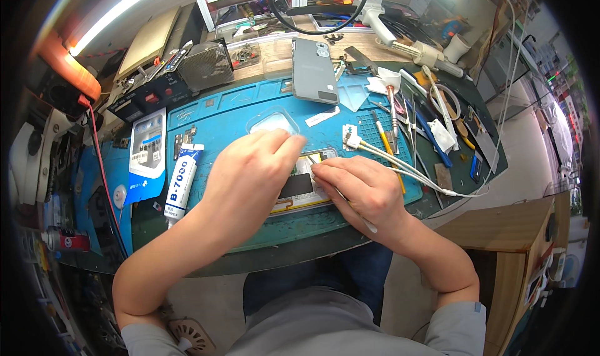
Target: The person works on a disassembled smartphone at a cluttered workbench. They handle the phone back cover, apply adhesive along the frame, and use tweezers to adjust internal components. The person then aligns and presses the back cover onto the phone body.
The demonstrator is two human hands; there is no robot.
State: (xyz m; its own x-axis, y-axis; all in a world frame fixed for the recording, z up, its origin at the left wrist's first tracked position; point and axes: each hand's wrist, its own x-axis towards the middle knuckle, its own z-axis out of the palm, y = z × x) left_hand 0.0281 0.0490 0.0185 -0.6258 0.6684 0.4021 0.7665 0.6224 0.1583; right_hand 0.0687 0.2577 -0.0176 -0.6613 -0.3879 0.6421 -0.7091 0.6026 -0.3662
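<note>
My left hand (pixel 250 172) presses down on the open phone (pixel 299 187), which lies on the blue mat (pixel 225 122). My right hand (pixel 359 190) grips a thin white tool (pixel 359 215) and touches the phone. A glue tube (pixel 181 181) lies left of the phone.

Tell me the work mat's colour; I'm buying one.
Blue, seen best in the head view: the work mat.

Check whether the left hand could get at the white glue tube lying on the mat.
Probably yes: the left hand rests on the opened phone, and the white glue tube lies uncovered just to its left, nothing between.
</note>
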